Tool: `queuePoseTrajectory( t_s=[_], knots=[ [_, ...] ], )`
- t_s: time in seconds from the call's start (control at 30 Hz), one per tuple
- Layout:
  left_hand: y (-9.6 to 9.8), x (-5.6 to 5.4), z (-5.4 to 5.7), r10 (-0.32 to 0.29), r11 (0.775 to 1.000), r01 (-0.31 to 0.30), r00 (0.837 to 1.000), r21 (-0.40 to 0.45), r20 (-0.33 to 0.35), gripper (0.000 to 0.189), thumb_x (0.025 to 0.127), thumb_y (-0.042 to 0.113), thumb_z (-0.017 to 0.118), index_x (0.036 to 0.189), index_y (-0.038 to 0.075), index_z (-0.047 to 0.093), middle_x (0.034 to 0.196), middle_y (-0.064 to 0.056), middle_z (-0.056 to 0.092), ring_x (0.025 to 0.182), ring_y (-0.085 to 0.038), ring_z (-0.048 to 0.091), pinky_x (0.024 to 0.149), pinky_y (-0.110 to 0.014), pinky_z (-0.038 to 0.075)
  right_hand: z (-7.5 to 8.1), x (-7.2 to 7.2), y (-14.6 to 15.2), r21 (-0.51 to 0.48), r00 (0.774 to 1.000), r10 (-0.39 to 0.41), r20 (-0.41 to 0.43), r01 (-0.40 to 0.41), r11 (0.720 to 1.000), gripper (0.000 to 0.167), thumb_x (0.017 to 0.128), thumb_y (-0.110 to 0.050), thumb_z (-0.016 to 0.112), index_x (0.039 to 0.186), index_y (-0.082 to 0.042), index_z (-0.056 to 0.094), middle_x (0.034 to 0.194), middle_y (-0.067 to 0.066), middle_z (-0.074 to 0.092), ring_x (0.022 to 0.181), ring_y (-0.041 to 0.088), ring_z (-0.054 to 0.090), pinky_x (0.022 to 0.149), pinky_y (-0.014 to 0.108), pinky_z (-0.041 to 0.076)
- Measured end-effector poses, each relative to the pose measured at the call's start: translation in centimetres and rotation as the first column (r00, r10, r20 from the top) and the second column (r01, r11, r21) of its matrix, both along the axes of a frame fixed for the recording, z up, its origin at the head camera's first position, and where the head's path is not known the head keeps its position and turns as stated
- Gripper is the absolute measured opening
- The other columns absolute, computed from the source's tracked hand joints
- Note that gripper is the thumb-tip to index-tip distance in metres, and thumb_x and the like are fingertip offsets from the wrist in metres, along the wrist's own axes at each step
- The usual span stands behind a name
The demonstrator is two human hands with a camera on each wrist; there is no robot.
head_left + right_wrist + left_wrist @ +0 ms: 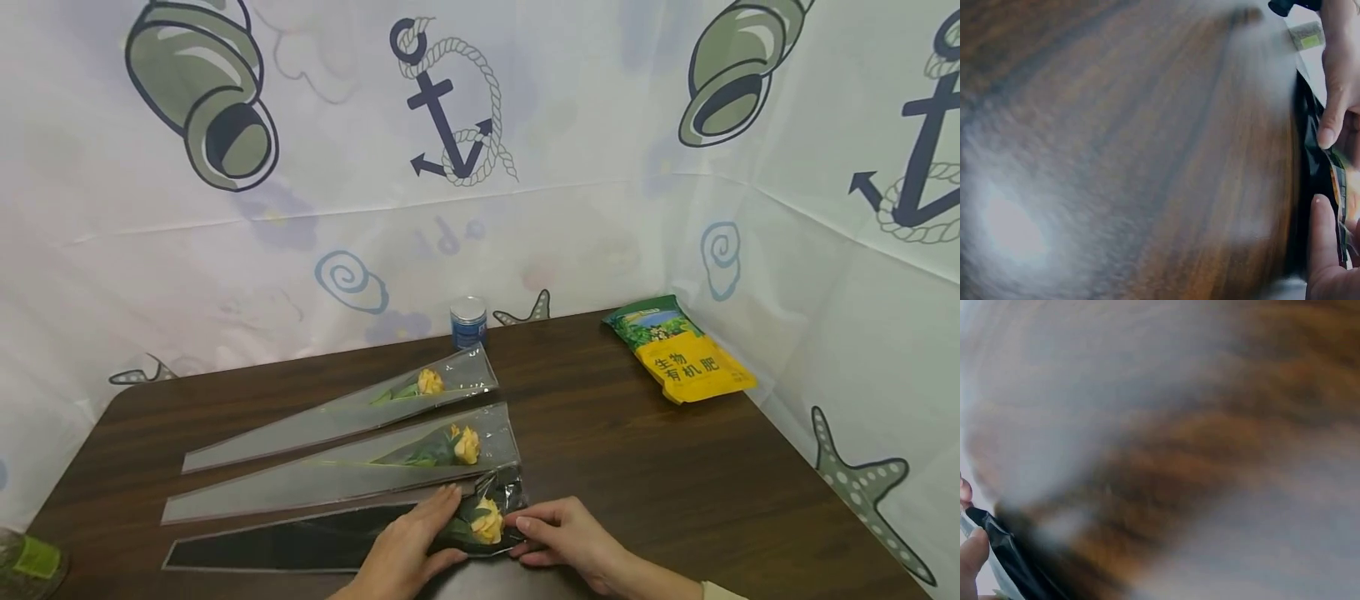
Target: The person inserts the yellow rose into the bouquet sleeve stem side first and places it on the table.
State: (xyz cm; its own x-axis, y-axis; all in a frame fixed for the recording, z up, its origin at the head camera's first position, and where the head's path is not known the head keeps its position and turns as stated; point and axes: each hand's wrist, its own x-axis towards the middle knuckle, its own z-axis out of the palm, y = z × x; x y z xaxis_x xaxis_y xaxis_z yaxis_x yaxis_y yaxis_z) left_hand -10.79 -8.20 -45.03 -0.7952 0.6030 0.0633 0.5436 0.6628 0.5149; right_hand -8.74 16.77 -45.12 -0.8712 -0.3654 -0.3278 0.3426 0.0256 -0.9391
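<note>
A yellow rose (487, 523) lies in a black-backed, clear-fronted flower sleeve (285, 540), the nearest of three wrapped flowers on the table. Across this sleeve, just left of the bloom, rests my left hand (408, 540), its fingers extended and its thumb by the near edge. My right hand (570, 542) pinches the sleeve's open end beside the bloom. In the right wrist view, the left thumb (1329, 134) lies along the black edge of the sleeve, with a right finger (1322, 234) against it. The left wrist view catches the black sleeve (1016, 562) at its lower left.
Behind lie two more yellow roses in grey-looking sleeves (300, 492) (300, 433). A blue can (468, 322) stands at the back edge, and a green-and-yellow bag (678, 350) lies at the back right. A container with a green label (30, 562) is at the front left. Printed cloth surrounds the table.
</note>
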Motion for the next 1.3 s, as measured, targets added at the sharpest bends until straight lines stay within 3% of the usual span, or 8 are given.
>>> queuePoseTrajectory(
  t_s=[0.2,0.33,0.6,0.9,1.13,1.2,1.3],
  knots=[
    [-0.9,0.3,0.7,-0.015,0.999,0.014,0.999,-0.033,-0.034,0.058,0.086,0.038,0.064,0.13,0.0,0.055,0.129,-0.019,0.056,0.093,-0.029,0.067,0.069,-0.038,0.054,-0.3,0.3,0.0,-0.016,0.995,-0.098,-0.002,0.098,0.995,0.029,0.091,-0.012,0.062,0.108,0.012,0.061,0.101,0.017,0.069,0.083,0.022,0.07,0.069,0.028,0.056],
    [-1.2,0.2,0.5,-0.036,0.999,0.035,0.999,-0.034,-0.026,0.054,0.086,0.032,0.066,0.127,-0.002,0.057,0.126,-0.021,0.058,0.09,-0.028,0.068,0.068,-0.034,0.055,-0.2,0.6,0.1,-0.004,0.992,-0.125,0.013,0.125,0.992,0.013,0.09,-0.01,0.063,0.092,0.002,0.058,0.088,0.015,0.071,0.082,0.023,0.07,0.068,0.031,0.056],
    [-1.7,-0.1,-0.2,-0.059,0.998,0.059,0.998,-0.027,-0.028,0.054,0.086,0.029,0.067,0.126,-0.005,0.056,0.124,-0.026,0.057,0.09,-0.031,0.067,0.068,-0.037,0.055,0.1,1.4,0.4,0.035,0.998,-0.058,0.031,0.057,0.998,0.015,0.089,-0.012,0.064,0.081,-0.006,0.053,0.086,0.012,0.07,0.084,0.023,0.07,0.065,0.032,0.057],
    [-2.0,-0.1,-0.5,-0.079,0.996,0.077,0.996,-0.051,-0.04,0.052,0.086,0.028,0.068,0.125,-0.005,0.058,0.127,-0.026,0.055,0.092,-0.032,0.067,0.068,-0.038,0.055,-0.3,2.0,1.2,0.041,0.999,0.01,0.053,-0.012,0.999,0.017,0.09,-0.018,0.064,0.082,-0.004,0.057,0.082,0.009,0.07,0.078,0.019,0.07,0.064,0.028,0.056],
    [-2.3,-0.1,-0.4,-0.073,0.996,0.072,0.997,-0.05,-0.003,0.061,0.085,0.036,0.067,0.128,-0.005,0.054,0.131,-0.027,0.051,0.096,-0.034,0.065,0.07,-0.039,0.055,-0.2,1.6,2.1,0.014,0.982,0.17,0.082,-0.172,0.985,0.021,0.09,-0.026,0.063,0.086,-0.007,0.058,0.079,0.006,0.069,0.064,0.007,0.065,0.054,0.016,0.051],
    [-2.3,-0.1,-0.2,-0.069,0.996,0.068,0.998,-0.057,-0.01,0.063,0.084,0.039,0.067,0.129,-0.004,0.054,0.131,-0.026,0.051,0.098,-0.034,0.064,0.071,-0.039,0.054,0.0,1.4,2.2,0.042,0.982,0.171,0.074,-0.175,0.984,0.025,0.09,-0.032,0.063,0.087,-0.007,0.059,0.07,0.0,0.064,0.055,0.004,0.06,0.048,0.015,0.048],
    [-2.4,0.0,0.2,-0.052,0.997,0.05,0.998,-0.058,-0.025,0.066,0.083,0.042,0.067,0.129,-0.002,0.054,0.132,-0.024,0.052,0.102,-0.036,0.062,0.073,-0.041,0.054,0.3,0.5,2.3,0.128,0.994,0.109,0.018,-0.11,0.986,0.035,0.091,-0.038,0.06,0.088,-0.004,0.062,0.057,-0.006,0.049,0.044,0.002,0.045,0.041,0.017,0.038]
  ],
)
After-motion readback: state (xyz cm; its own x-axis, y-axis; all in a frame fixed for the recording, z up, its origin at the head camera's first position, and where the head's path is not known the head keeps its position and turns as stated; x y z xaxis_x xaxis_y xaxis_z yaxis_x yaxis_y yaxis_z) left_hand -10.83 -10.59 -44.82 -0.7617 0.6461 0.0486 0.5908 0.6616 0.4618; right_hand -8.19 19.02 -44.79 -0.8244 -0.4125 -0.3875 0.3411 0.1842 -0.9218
